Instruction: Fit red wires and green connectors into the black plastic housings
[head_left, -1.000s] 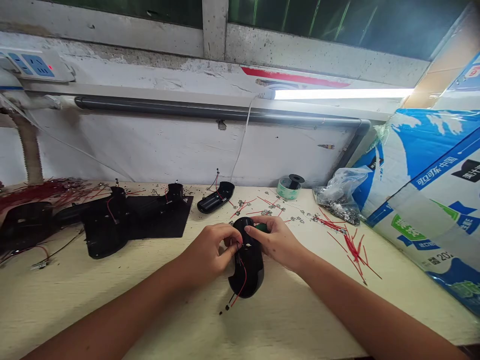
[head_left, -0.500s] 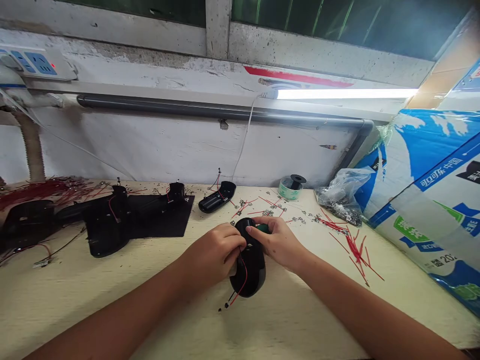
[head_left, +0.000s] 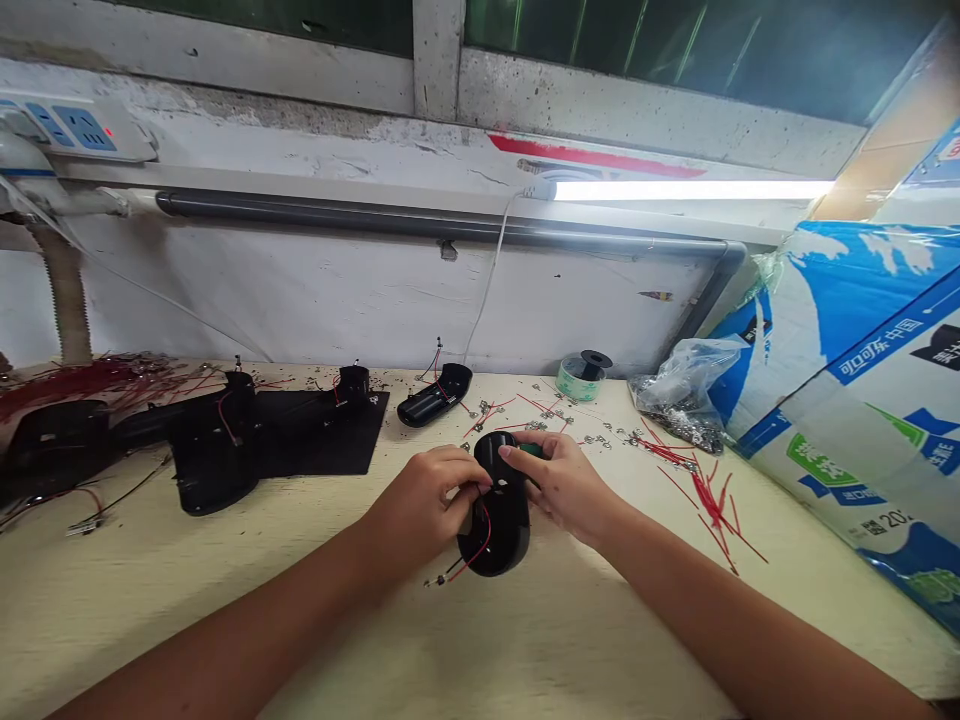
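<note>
A glossy black plastic shell (head_left: 495, 545) with a rounded, curved shape is held a little above the table in front of me. My right hand (head_left: 566, 482) grips its upper right side, thumb on top. Under those fingers shows part of a dark green thing (head_left: 531, 450), mostly hidden. My left hand (head_left: 439, 500) is closed in a pinch at the shell's left edge, on the thin wires where they meet it. From there a red wire (head_left: 487, 530) loops over the shell to small ends (head_left: 436, 580) hanging out at the lower left.
Another black shell (head_left: 435, 395) with wires lies behind. More black shells (head_left: 217, 450) and a black mat (head_left: 337, 440) are at left. Red wires (head_left: 712, 500), small metal parts, a tape roll (head_left: 579, 378), a plastic bag (head_left: 686, 390) and a blue-white carton (head_left: 862, 400) stand right.
The shell's lower end has tipped up slightly, and the loose wire ends have swung up and to the left. Both hands keep their hold.
</note>
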